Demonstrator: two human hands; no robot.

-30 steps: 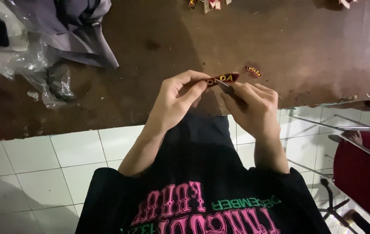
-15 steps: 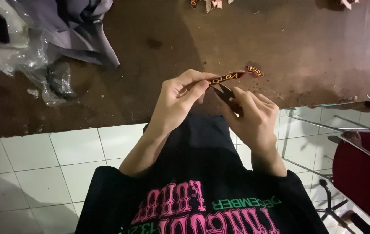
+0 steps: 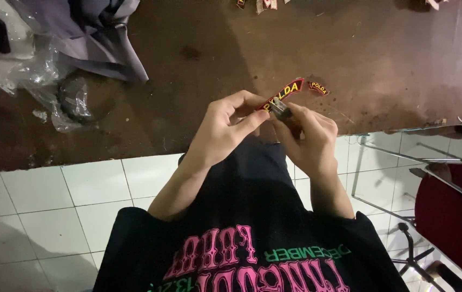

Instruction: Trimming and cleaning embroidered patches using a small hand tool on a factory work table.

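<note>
Pinching one end of a curved red patch (image 3: 284,93) with yellow lettering, the left hand (image 3: 225,130) had fingers curled shut around it above the brown table (image 3: 198,70) edge. Just beside it, the right hand (image 3: 308,139) gripped a small metal tool (image 3: 278,107) against that patch. A second red patch (image 3: 318,87) lay on the table nearby; grey cloth (image 3: 96,38) sat farther away.

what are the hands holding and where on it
Left hand pinches the curved red patch at its lower end; right hand holds a small metal tool against it.
</note>
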